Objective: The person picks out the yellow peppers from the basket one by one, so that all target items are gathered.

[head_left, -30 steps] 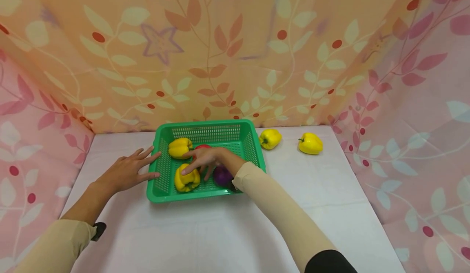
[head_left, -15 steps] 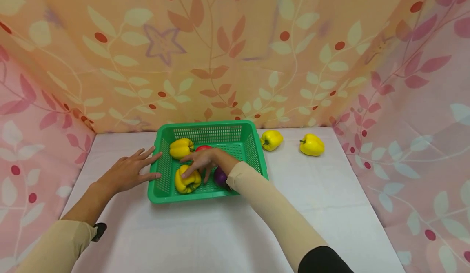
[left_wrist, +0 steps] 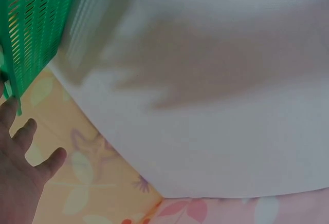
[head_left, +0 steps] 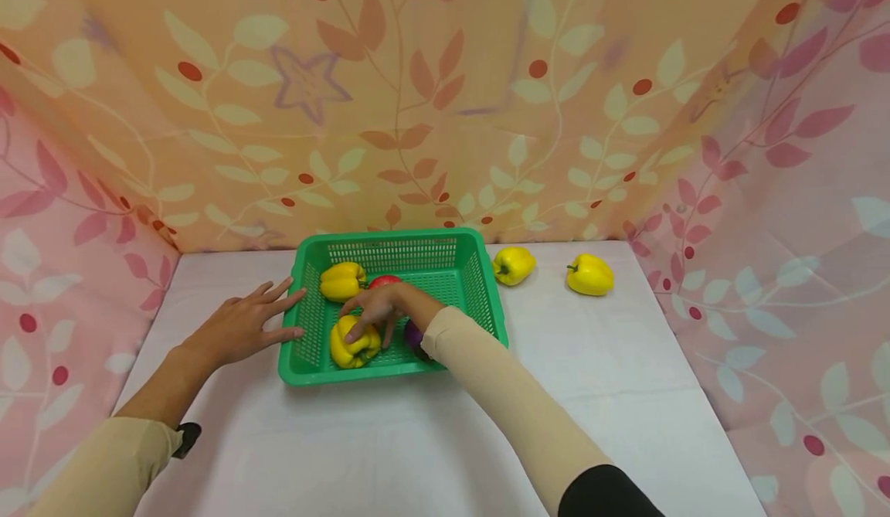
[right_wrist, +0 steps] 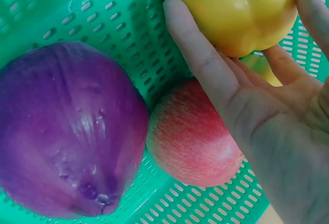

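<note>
Inside the green plastic basket (head_left: 480, 270), my right hand (head_left: 378, 308) grips a yellow bell pepper (head_left: 345, 347). In the right wrist view its fingers and thumb stand around the sides of that bell pepper (right_wrist: 241, 13). Just below the hand lie a red apple (right_wrist: 193, 136) and a large glossy purple vegetable (right_wrist: 72, 131), whose kind I cannot tell. Another yellow bell pepper (head_left: 341, 281) rests at the basket's back left. My left hand (head_left: 239, 328), fingers spread, touches the basket's left rim. In the left wrist view, the left hand (left_wrist: 23, 162) is partly cut off beside the basket's wall.
Two more yellow bell peppers, a nearer one (head_left: 514, 265) and a farther one (head_left: 590, 274), lie on the white-covered table (head_left: 591, 378) right of the basket. Patterned cloth (head_left: 445, 115) hangs behind the table and along both sides.
My right hand has shifted slightly left and closer around the front yellow bell pepper, which has turned a little. The sleeve now covers more of the purple vegetable. The left hand has stayed put.
</note>
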{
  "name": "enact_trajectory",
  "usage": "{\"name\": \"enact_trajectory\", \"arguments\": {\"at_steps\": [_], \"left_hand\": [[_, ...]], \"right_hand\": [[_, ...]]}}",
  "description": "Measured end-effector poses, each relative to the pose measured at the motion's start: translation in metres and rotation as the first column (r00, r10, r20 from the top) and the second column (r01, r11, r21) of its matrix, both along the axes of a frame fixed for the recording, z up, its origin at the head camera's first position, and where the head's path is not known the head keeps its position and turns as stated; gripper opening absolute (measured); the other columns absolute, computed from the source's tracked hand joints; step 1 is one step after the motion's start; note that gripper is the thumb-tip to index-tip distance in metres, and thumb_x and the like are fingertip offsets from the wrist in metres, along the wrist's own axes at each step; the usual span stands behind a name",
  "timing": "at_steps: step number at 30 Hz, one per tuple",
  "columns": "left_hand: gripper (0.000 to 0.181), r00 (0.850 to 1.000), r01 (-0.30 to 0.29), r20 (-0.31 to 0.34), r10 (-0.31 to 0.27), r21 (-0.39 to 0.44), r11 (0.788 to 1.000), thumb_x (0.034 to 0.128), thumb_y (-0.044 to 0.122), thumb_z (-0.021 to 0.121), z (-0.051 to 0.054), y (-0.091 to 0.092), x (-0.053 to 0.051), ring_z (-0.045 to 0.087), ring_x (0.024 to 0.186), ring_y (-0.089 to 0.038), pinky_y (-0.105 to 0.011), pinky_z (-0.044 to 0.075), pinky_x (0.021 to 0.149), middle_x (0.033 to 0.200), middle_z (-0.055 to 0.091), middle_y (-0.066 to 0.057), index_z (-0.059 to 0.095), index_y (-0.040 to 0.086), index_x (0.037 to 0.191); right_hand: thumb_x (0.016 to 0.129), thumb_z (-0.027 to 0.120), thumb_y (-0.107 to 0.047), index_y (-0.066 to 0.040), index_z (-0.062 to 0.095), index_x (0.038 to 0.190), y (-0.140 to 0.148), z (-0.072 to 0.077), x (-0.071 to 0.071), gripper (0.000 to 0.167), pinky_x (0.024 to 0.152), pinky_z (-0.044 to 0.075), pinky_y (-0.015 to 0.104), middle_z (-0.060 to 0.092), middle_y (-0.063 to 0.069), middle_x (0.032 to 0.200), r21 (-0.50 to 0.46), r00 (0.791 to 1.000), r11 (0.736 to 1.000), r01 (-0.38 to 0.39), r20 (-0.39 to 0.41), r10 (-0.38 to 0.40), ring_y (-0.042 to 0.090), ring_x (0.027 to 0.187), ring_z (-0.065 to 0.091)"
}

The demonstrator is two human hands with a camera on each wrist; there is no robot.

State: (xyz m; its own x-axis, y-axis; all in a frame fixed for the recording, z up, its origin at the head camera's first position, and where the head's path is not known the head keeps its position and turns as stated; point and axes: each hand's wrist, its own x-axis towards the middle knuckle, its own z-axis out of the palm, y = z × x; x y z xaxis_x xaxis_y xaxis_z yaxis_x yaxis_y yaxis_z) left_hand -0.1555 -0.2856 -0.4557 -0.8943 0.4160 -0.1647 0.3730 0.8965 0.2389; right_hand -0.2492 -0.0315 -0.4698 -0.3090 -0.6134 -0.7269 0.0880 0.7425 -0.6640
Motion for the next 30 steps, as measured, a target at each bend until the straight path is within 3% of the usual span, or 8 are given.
{"name": "enact_trajectory", "arguments": {"at_steps": [10,15,20,26,30], "left_hand": [[0.078,1.0,0.004,-0.012,-0.004,-0.009,1.0,0.0925,0.061,0.058,0.0,0.0,-0.001,0.028,0.141,-0.052,-0.075,0.033,0.1,0.161,0.028,-0.018,0.038,0.017,0.154],[0.079,1.0,0.005,-0.007,-0.006,-0.012,1.0,0.0923,0.062,0.057,0.001,0.0,0.0,0.028,0.141,-0.052,-0.075,0.033,0.099,0.161,0.028,-0.019,0.039,0.016,0.154],[0.079,1.0,0.005,-0.004,-0.005,-0.007,1.0,0.0925,0.062,0.057,0.0,0.001,0.0,0.027,0.141,-0.053,-0.075,0.033,0.099,0.161,0.027,-0.019,0.038,0.016,0.154],[0.079,1.0,0.013,0.001,-0.013,-0.008,1.0,0.0931,0.062,0.056,-0.001,0.002,0.0,0.026,0.141,-0.052,-0.075,0.033,0.099,0.161,0.027,-0.019,0.037,0.015,0.155],[0.079,1.0,0.013,-0.003,-0.013,-0.01,1.0,0.0933,0.061,0.056,-0.001,0.001,0.0,0.027,0.141,-0.053,-0.075,0.033,0.099,0.161,0.027,-0.02,0.037,0.015,0.155]], "right_hand": [[0.09,0.076,-0.024,-0.019,0.041,0.151,0.011,0.013,0.0,0.071,0.083,0.058,0.049,0.039,0.008,0.147,-0.04,0.996,0.997,-0.061,-0.066,0.058,0.023,0.107,0.059],[0.092,0.074,-0.022,-0.018,0.037,0.153,0.024,0.028,-0.003,0.072,0.086,0.057,0.051,0.048,0.009,0.128,-0.157,0.997,0.986,-0.049,-0.062,0.04,0.022,0.102,0.062],[0.094,0.071,-0.019,-0.017,0.036,0.153,0.044,0.048,-0.006,0.069,0.091,0.054,0.055,0.054,0.01,0.124,-0.286,0.998,0.957,-0.035,-0.066,0.017,0.025,0.099,0.065],[0.094,0.071,-0.023,-0.017,0.037,0.154,0.079,0.068,-0.009,0.069,0.089,0.055,0.052,0.051,0.009,0.137,-0.322,0.989,0.944,-0.074,-0.146,0.027,0.023,0.113,0.06],[0.093,0.072,-0.023,-0.017,0.038,0.153,0.104,0.076,-0.012,0.069,0.088,0.056,0.05,0.048,0.009,0.143,-0.32,0.986,0.946,-0.057,-0.166,0.003,0.024,0.12,0.057]]}}
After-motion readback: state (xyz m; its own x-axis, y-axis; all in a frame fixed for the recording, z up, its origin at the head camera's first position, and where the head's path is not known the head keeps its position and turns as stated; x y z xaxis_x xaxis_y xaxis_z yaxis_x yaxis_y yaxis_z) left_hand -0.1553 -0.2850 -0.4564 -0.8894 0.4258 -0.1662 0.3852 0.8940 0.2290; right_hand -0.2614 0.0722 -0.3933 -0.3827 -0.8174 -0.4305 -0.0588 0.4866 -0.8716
